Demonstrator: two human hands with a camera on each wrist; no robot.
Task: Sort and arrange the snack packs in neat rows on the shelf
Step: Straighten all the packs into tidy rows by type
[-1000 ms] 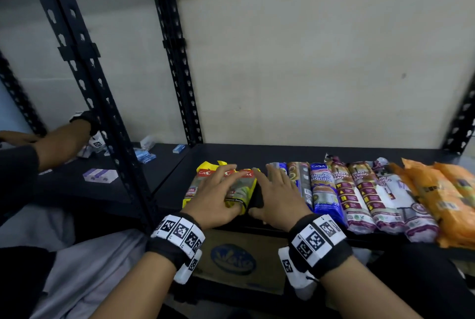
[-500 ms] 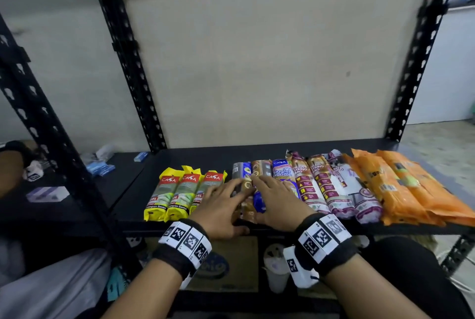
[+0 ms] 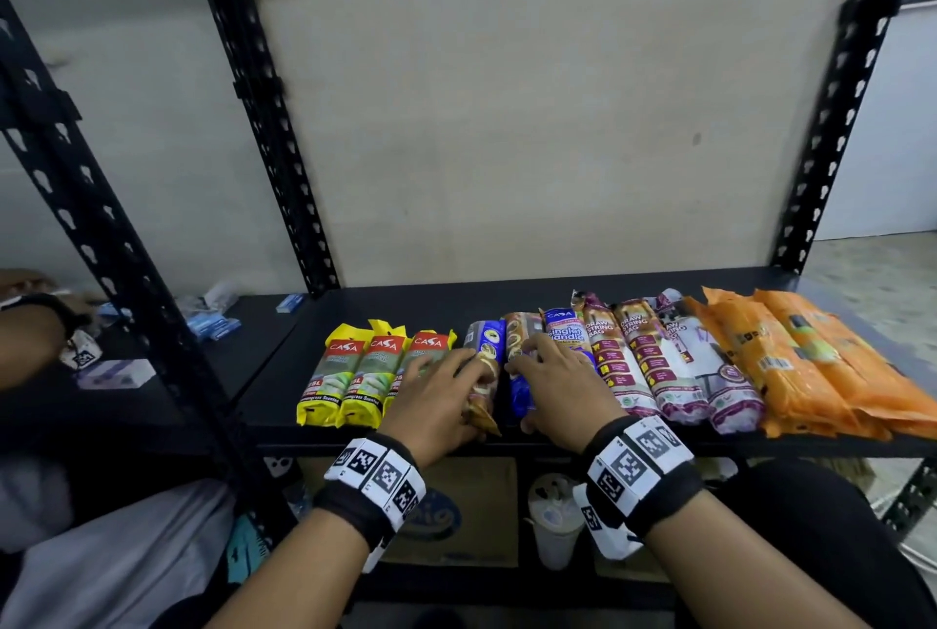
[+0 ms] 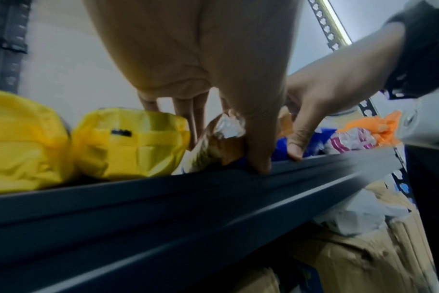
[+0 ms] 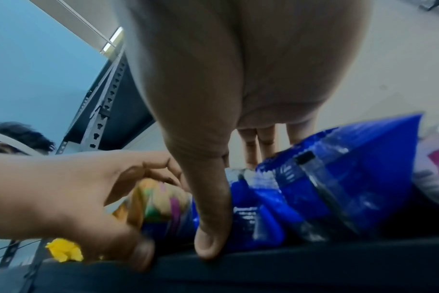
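Note:
Snack packs lie side by side on the black shelf: three yellow packs at the left, then brown and blue ones, maroon-and-white packs, and orange packs at the right. My left hand grips a brown pack at the shelf's front edge, fingers on its left side and thumb on its right. Beside it, my right hand holds a blue pack, with the thumb at its left side and the fingers on top. The palms hide the packs' middles.
Black perforated uprights frame the bay. Another person's arm reaches over the left shelf, where small blue boxes lie. A cardboard box and a plastic cup stand below. The back strip of the shelf is bare.
My left hand has left the yellow packs and moved right onto the brown pack. My right hand has stayed on the blue pack. The head view has swung right.

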